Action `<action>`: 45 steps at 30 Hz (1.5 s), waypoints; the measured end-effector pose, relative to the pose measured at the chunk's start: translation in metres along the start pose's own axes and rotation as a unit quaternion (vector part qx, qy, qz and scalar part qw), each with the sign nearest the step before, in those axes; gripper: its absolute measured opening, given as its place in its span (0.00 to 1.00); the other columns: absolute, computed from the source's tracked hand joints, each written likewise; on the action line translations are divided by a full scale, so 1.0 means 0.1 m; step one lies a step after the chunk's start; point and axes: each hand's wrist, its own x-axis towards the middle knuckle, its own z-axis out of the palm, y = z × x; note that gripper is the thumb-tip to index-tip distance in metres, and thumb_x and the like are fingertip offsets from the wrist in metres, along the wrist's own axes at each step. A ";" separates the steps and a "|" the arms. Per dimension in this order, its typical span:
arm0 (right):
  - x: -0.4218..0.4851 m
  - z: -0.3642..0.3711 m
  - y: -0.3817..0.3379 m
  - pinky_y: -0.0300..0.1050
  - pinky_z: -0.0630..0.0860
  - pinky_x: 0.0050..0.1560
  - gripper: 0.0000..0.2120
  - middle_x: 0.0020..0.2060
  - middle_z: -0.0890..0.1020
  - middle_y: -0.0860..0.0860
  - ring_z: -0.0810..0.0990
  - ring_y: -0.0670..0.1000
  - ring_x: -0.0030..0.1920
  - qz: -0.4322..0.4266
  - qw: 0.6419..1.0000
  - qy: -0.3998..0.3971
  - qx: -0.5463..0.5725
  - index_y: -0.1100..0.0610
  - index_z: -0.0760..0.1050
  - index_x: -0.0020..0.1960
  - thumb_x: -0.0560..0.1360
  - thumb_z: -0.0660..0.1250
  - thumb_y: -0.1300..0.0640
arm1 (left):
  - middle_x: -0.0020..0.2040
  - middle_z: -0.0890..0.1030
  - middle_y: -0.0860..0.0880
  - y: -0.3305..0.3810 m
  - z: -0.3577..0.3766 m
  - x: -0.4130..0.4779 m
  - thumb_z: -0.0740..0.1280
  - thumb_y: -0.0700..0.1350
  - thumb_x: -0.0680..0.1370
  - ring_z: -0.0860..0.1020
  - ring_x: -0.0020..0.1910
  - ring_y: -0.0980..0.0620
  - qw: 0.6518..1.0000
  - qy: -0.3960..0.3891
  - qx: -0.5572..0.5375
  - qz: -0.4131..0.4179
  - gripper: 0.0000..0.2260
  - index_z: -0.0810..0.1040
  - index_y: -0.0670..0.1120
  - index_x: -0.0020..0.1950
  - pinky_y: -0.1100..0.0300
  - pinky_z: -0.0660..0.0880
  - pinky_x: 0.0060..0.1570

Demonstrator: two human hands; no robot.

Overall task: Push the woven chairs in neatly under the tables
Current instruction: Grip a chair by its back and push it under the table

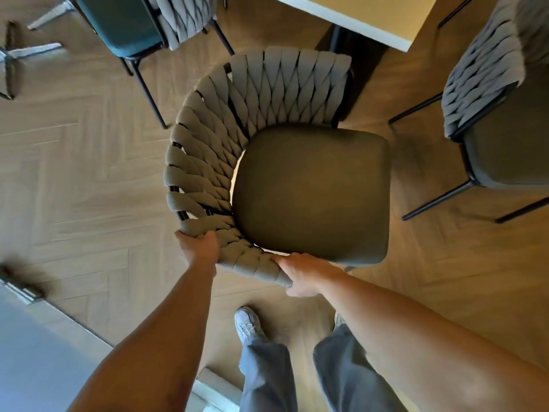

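A woven chair (312,191) with a grey braided curved backrest and a dark olive seat stands on the wooden floor right below me. My left hand (200,248) grips the near-left part of the woven backrest rim. My right hand (303,273) clasps the end of the same rim near the seat's front corner. The light wooden table (365,16) lies beyond the chair at the top, its corner pointing right. The chair stands clear of the table, its open seat side facing right.
A second woven chair (499,120) stands at the right. A third woven chair (184,16) with a teal seat (118,22) stands at the top left. A metal star base (26,52) sits at the far left. My feet and grey trousers (297,367) are below.
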 end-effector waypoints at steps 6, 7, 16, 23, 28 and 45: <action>-0.17 -0.07 0.45 0.52 0.81 0.49 0.27 0.55 0.81 0.54 0.83 0.59 0.51 0.025 0.999 -0.007 -0.019 0.50 0.70 0.69 0.71 0.69 0.61 | 0.53 0.74 0.45 -0.10 0.30 -0.36 0.67 0.41 0.76 0.75 0.48 0.44 0.998 0.032 -0.021 -0.041 0.18 0.66 0.47 0.64 0.54 0.73 0.50; -0.19 -0.07 0.49 0.52 0.81 0.48 0.27 0.54 0.82 0.54 0.83 0.58 0.51 0.030 0.999 -0.003 -0.021 0.50 0.72 0.68 0.70 0.69 0.61 | 0.53 0.74 0.45 -0.11 0.33 -0.40 0.67 0.41 0.77 0.75 0.48 0.43 0.998 0.035 -0.018 -0.045 0.19 0.66 0.46 0.65 0.53 0.74 0.49; -0.25 0.08 0.30 0.55 0.80 0.53 0.19 0.54 0.81 0.54 0.82 0.58 0.53 0.126 0.989 0.083 0.002 0.53 0.74 0.63 0.73 0.68 0.64 | 0.55 0.78 0.41 -0.02 0.06 -0.40 0.72 0.49 0.74 0.80 0.49 0.40 0.990 -0.075 0.117 -0.003 0.25 0.66 0.43 0.64 0.44 0.81 0.51; -0.37 0.11 -0.18 0.51 0.78 0.52 0.10 0.51 0.83 0.53 0.82 0.56 0.52 0.170 0.956 0.226 0.081 0.55 0.76 0.57 0.75 0.66 0.58 | 0.58 0.76 0.41 0.43 -0.47 -0.23 0.71 0.48 0.76 0.78 0.53 0.41 0.910 -0.139 0.329 0.209 0.19 0.74 0.41 0.63 0.53 0.73 0.43; -0.37 0.16 -0.52 0.49 0.78 0.53 0.10 0.50 0.84 0.54 0.81 0.55 0.52 0.130 0.904 0.329 0.241 0.58 0.80 0.56 0.79 0.62 0.58 | 0.65 0.77 0.43 0.77 -0.69 -0.16 0.70 0.46 0.77 0.77 0.62 0.41 0.779 -0.181 0.492 0.345 0.19 0.75 0.44 0.67 0.49 0.74 0.60; 0.29 0.12 -1.33 0.53 0.84 0.48 0.24 0.51 0.83 0.63 0.84 0.58 0.45 0.316 0.442 0.117 0.831 0.58 0.69 0.65 0.79 0.65 0.42 | 0.72 0.72 0.47 1.71 -0.14 0.25 0.65 0.67 0.75 0.71 0.69 0.45 0.232 -0.359 0.786 0.446 0.35 0.67 0.49 0.76 0.52 0.70 0.66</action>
